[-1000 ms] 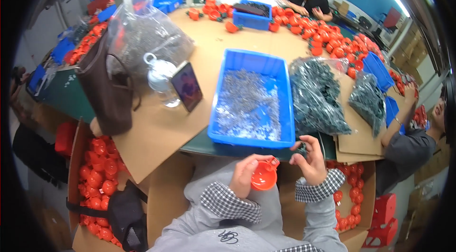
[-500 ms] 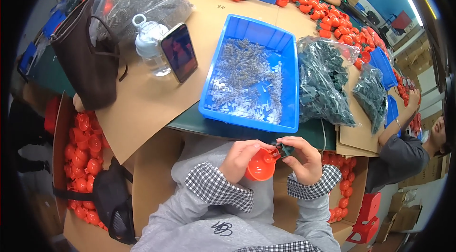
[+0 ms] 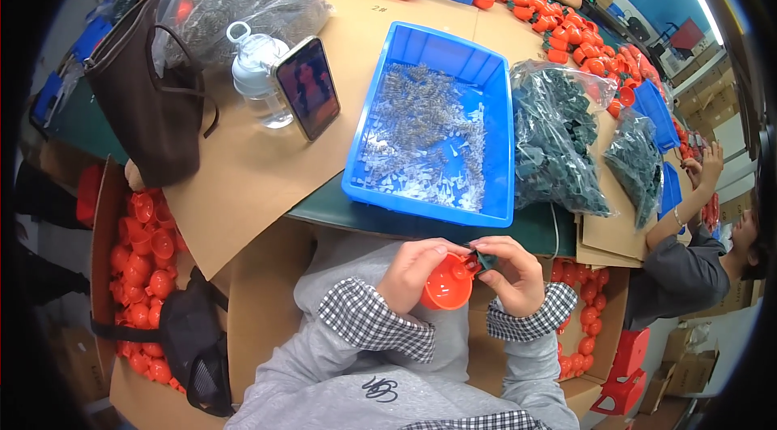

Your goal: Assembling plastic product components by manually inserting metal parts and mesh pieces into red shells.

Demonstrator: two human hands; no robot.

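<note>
My left hand (image 3: 409,274) is closed around the left side of a red plastic cup (image 3: 447,286), its open mouth turned up toward me. At the cup's upper right edge sits a small dark green plastic part (image 3: 486,261), pinched between the fingers and thumb of my right hand (image 3: 518,274). The green part touches the cup's small red side fitting; my fingers partly hide the joint. Just beyond my hands, a blue bin (image 3: 491,223) holds many small metal springs (image 3: 413,102) and small white plastic pieces (image 3: 396,179).
Clear bags of green parts (image 3: 558,142) lie right of the bin. A propped phone (image 3: 307,90), a water bottle (image 3: 257,78), and a brown bag (image 3: 154,106) stand left. Boxes of red cups (image 3: 146,268) flank my lap. Co-workers sit at the far side and right (image 3: 688,268).
My hands stay together on the cup and the green part, with only slight finger movement. The co-worker at the right has raised a hand, and the view has shifted slightly.
</note>
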